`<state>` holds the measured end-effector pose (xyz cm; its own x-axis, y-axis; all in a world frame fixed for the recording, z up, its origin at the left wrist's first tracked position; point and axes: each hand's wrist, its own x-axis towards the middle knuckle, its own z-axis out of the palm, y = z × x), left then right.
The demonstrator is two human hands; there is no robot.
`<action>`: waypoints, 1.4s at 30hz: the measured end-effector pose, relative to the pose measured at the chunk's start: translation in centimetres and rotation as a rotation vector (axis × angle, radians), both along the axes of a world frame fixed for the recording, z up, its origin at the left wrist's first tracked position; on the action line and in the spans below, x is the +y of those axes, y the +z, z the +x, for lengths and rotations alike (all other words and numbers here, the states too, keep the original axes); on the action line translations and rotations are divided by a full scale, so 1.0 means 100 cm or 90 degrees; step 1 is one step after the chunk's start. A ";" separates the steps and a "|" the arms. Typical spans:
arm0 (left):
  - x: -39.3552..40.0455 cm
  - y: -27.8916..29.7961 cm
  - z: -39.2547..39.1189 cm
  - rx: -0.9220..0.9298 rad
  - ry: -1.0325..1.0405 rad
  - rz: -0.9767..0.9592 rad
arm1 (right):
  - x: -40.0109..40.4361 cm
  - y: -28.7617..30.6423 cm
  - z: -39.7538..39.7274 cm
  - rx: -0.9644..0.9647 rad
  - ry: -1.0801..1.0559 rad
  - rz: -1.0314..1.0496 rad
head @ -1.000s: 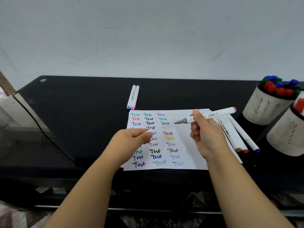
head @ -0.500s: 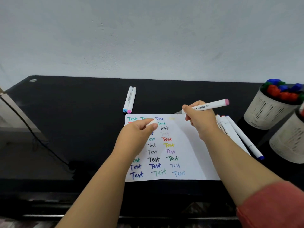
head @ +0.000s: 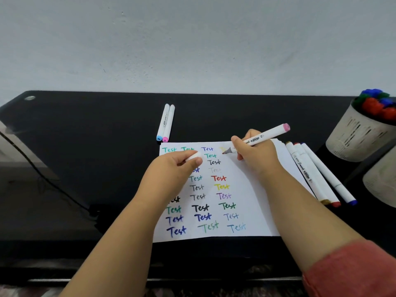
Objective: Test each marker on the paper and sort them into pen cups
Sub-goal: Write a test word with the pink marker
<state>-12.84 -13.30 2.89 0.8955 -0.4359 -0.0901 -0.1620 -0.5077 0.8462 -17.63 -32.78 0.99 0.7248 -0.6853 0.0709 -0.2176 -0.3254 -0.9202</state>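
A white sheet of paper (head: 252, 202) covered in coloured "Test" words lies on the black table (head: 96, 146). My right hand (head: 257, 155) grips an uncapped white marker with a pink end (head: 267, 135), its tip touching the paper near the top, by a faint yellow mark. My left hand (head: 171, 170) rests on the paper's upper left and pinches a white marker cap (head: 194, 156). Three capped markers (head: 315, 174) lie along the paper's right edge. Two more markers (head: 166, 123), blue-ended and pink-ended, lie above the paper.
Two pale perforated pen cups stand at the right edge: the far cup (head: 360, 136) holds several red, blue and green capped markers, the near cup (head: 383, 183) is cut off by the frame. A dark cable (head: 42, 176) runs down at the left.
Both hands have moved up the sheet. The right hand brought the marker down from mid-air until its tip met the paper's top rows.
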 end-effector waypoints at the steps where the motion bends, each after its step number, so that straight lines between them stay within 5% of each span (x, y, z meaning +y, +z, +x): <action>1: -0.001 -0.001 0.000 0.000 -0.003 0.004 | -0.001 0.000 0.001 -0.003 -0.011 -0.007; 42: 0.000 0.000 -0.005 0.014 -0.012 -0.001 | -0.006 -0.002 0.000 -0.021 -0.085 0.001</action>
